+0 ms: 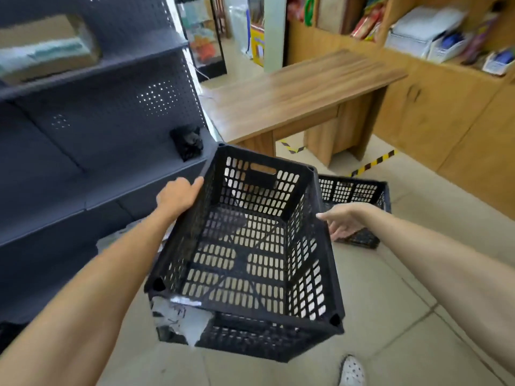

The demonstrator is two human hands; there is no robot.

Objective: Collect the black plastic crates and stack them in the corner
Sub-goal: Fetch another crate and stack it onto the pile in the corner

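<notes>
Tiled floor [390, 316] below — perforated black crate [245, 254] gripped by left hand [178, 195]; right hand [344, 221] open.

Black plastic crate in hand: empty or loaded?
Empty: the held black perforated plastic crate shows bare slotted bottom, floor tiles visible through.

A small retail shop, seen from the aisle.

On the left stands a dark grey perforated-metal display shelving unit [92, 112], mostly bare, with a cardboard box [47, 48] on an upper shelf. On the right, light wooden wall shelves [446, 32] hold packaged goods, above wooden cabinets [434, 107]. A wood-grain counter desk [301, 87] sits between them, with yellow-and-black hazard tape [373, 162] on the pale tiled floor [390, 316]. Far back stands a glass display case [203, 34].
</notes>
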